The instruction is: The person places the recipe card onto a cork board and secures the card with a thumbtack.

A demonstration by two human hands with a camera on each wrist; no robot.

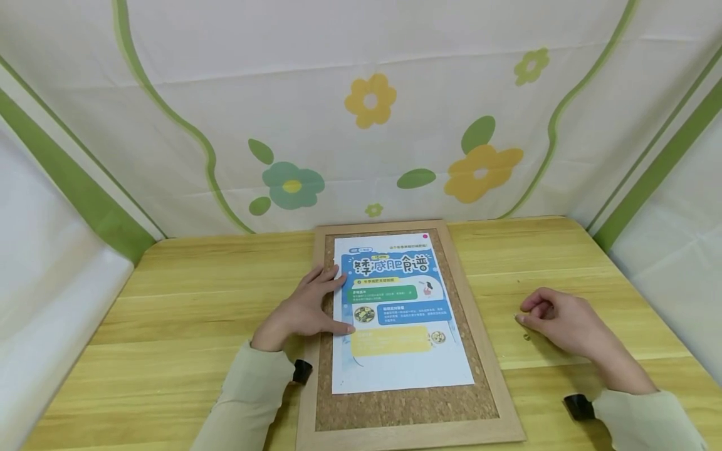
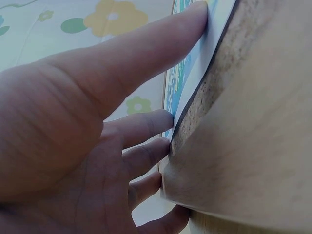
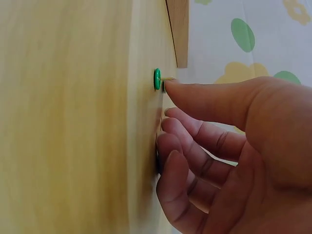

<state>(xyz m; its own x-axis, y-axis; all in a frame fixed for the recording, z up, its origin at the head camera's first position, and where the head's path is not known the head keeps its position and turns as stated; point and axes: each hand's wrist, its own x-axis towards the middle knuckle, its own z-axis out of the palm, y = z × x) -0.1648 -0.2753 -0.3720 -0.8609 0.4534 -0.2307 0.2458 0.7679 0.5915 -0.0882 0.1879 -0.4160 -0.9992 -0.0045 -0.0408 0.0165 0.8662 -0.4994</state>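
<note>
A printed poster (image 1: 403, 369) lies on a wood-framed cork board (image 1: 395, 407). A pink round pin head (image 1: 425, 236) shows at its top right corner. My left hand (image 1: 307, 307) spreads along the poster's left side, its thumb on the paper and other fingers across the poster edge and frame. To the board's right, my right hand (image 1: 570, 322) hovers low at the table, fingers bent, with a gap between thumb and forefinger. Beside the thumb tip, a green thumbtack (image 3: 157, 79) stands head down, pin up. A small object touches the thumb tip; its kind is unclear.
The board rests on a yellow wood-grain table (image 1: 169, 326). A white curtain (image 1: 293, 125) with printed flowers rises behind it, and white panels close both sides. Dark wrist devices (image 1: 578, 407) sit at the sleeves.
</note>
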